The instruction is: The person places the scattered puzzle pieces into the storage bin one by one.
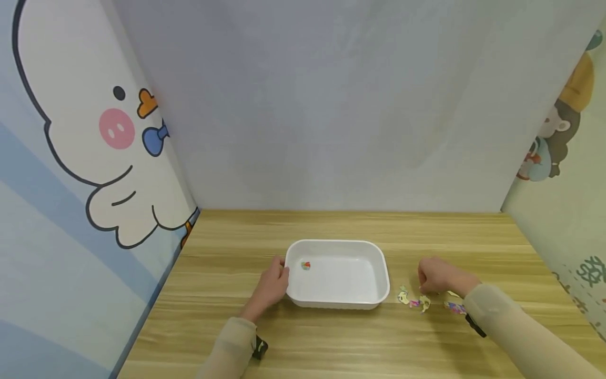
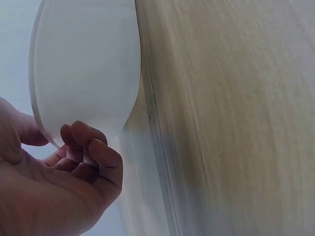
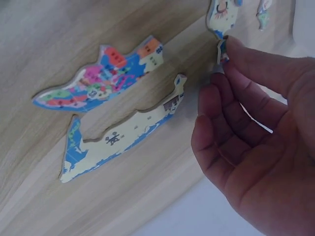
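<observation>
A white rectangular tray [image 1: 338, 281] stands on the wooden table, with one small colourful piece [image 1: 305, 266] lying inside near its left end. My left hand [image 1: 273, 284] holds the tray's left rim; in the left wrist view, thumb and curled fingers lie on either side of its edge [image 2: 34, 93]. Right of the tray, my right hand [image 1: 440, 276] pinches a small flat puzzle piece [image 3: 221, 50] between thumb and index finger. Map-like puzzle pieces lie under and around that hand: a multicoloured one [image 3: 108, 81] and a long pale yellow one [image 3: 128, 130] with blue edges.
Between the tray and my right hand lie more pieces, among them a pale one [image 1: 403, 296] and a curved yellow one [image 1: 425, 303]. A grey-white backdrop [image 1: 331, 131] rises behind the table [image 1: 236, 231], with cartoon-printed walls at both sides.
</observation>
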